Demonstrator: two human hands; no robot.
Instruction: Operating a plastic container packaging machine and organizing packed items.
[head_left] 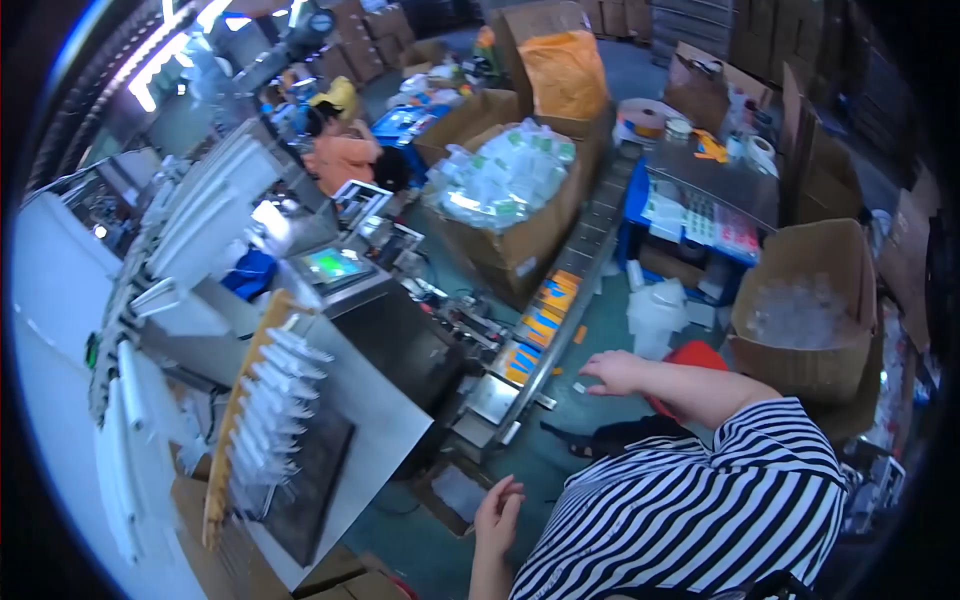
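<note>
My right hand (612, 373) reaches out above the floor, just right of a narrow conveyor (592, 235). Its fingers point left, a little bent and apart, and I see nothing in them. Flat orange-and-blue packs (541, 326) lie in a row on the conveyor's near part. Lower down, my left hand (498, 510) is raised with loosely curved fingers, thumb apart, and nothing visible in it. Beside it on the floor stands an open cardboard box (425, 488) with whitish contents. Neither hand touches the packs.
A large carton (480, 255) of clear plastic pieces stands beyond the conveyor. At left, a wooden-edged rack (225, 450) carries rows of clear pieces near a machine with a lit screen (335, 265). Blue table (640, 205), red stool (698, 355) and another carton (800, 365) are right. A person (342, 160) sits farther back.
</note>
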